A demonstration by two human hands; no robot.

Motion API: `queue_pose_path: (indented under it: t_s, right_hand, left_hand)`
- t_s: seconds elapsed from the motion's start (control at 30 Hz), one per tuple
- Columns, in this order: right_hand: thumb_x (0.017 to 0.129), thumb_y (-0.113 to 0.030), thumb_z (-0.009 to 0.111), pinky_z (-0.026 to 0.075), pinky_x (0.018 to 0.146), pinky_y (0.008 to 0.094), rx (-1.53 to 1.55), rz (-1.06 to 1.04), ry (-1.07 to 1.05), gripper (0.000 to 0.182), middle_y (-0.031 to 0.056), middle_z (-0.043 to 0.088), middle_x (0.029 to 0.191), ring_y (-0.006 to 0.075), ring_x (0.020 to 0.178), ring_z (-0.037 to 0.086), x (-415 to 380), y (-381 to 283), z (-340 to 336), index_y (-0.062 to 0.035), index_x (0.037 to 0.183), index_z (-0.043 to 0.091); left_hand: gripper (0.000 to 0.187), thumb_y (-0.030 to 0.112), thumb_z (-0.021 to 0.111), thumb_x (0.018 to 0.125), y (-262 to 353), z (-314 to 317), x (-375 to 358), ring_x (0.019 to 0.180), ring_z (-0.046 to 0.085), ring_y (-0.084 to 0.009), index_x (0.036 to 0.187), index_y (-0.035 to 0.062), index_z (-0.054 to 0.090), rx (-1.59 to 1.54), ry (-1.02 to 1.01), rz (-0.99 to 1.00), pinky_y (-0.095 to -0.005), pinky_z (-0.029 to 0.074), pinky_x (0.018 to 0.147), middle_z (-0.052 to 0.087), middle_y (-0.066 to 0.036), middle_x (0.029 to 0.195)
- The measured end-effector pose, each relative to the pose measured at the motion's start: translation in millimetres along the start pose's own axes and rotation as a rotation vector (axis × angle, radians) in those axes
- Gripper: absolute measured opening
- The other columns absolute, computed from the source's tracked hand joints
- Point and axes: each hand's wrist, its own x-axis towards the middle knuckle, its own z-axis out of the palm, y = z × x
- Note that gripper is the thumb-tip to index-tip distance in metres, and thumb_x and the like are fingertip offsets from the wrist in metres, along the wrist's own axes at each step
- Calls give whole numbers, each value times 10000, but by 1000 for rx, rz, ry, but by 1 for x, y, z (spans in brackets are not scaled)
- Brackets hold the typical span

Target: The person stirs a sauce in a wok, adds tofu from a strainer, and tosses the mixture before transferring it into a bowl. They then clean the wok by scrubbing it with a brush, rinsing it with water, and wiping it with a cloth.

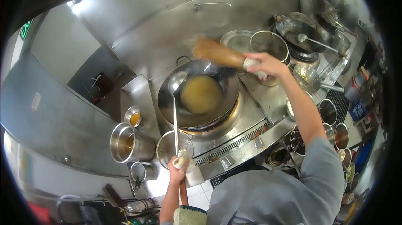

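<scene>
My left hand [177, 171] is closed around the handle of a long metal ladle [175, 116], with a pale cloth at the grip. The ladle's bowl rests at the left inside of a large dark wok [167, 99], beside yellowish liquid [202, 94]. Above and to the right of the wok, my right hand [268, 65] grips the wrapped handle of a brown brush-like tool [220, 54], whose far end is blurred over the wok's back rim.
Left of the wok stand a metal pot [140, 143] and a small bowl of orange liquid [135, 118]. A round strainer [161, 151] lies in front. At right are a wire basket [270, 45], a perforated skimmer [307, 77] and a second wok [299, 32].
</scene>
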Motion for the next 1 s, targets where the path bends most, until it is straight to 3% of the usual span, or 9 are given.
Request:
queue_pose_path:
  t_s: [0.17, 0.23, 0.33, 0.43, 0.47, 0.53, 0.7, 0.77, 1.0]
  right_hand:
    - [831, -261, 714, 488, 488, 245, 422, -202, 45, 712, 53, 657, 963, 111, 611, 575, 4, -19, 9, -149, 1468, 417]
    - [816, -258, 719, 537, 551, 302, -117, -90, -205, 706, 68, 652, 1062, 170, 765, 636, 22, -11, 28, -155, 1455, 438]
    - [794, -266, 721, 563, 688, 358, -628, 212, 0, 695, 98, 598, 1288, 190, 1006, 608, 26, -24, 25, -211, 1440, 472]
    - [800, -257, 718, 555, 709, 325, -444, -346, 212, 688, 114, 591, 1307, 185, 965, 619, 49, 11, 8, -216, 1440, 469]
    - [804, -259, 724, 532, 828, 327, -216, -130, 135, 696, 137, 609, 1292, 221, 1012, 637, 21, -36, 23, -202, 1444, 457]
    - [824, -243, 717, 454, 965, 340, 23, -373, 143, 691, 170, 567, 1344, 254, 1129, 599, 15, -34, 77, -172, 1452, 441]
    - [810, -243, 721, 486, 947, 401, -705, -198, -146, 680, 179, 650, 1180, 364, 1049, 628, 11, -9, 99, -241, 1435, 453]
    - [783, -221, 732, 500, 914, 406, -871, -306, 52, 689, 184, 663, 1131, 376, 995, 640, 15, 6, 69, -210, 1422, 473]
    - [799, -185, 739, 406, 1046, 329, -296, -523, 18, 718, 124, 567, 1368, 224, 1240, 551, -1, -67, 55, -114, 1448, 441]
  left_hand:
    - [181, 78, 740, 816, -1, -1, -5, 767, 617, -120, 934, -10, 633, -196, -73, -100, -273, 497, 684, 680, -59, 863]
    - [220, 73, 725, 832, 18, 2, -8, 810, 617, -126, 1002, -17, 617, -376, -79, -198, -272, 501, 715, 675, -66, 929]
    - [308, 133, 675, 885, 5, -12, -28, 889, 616, -148, 1135, -15, 572, -528, -105, -344, -274, 508, 768, 652, -79, 1023]
    - [343, 302, 693, 864, 42, -26, -33, 755, 635, -150, 1044, 22, 613, -718, -34, -382, -285, 527, 644, 643, -65, 890]
    - [341, 316, 687, 865, 48, -29, -32, 700, 622, -144, 1027, 25, 615, -792, -39, -413, -286, 518, 601, 637, -58, 846]
    - [336, 340, 662, 875, 54, -21, -30, 597, 592, -136, 996, 30, 617, -903, -10, -424, -285, 490, 521, 621, -44, 748]
    - [359, 124, 675, 859, 84, -3, -33, 840, 639, -174, 1190, 24, 579, -726, 90, -475, -290, 526, 718, 655, -68, 965]
    - [363, 83, 691, 853, 67, -19, -37, 866, 633, -165, 1189, -2, 583, -594, 26, -420, -295, 520, 777, 660, -58, 995]
    - [550, 303, 727, 816, 15, -75, -61, 713, 623, -150, 1214, -32, 550, -956, 112, -319, -268, 520, 599, 641, -76, 894]
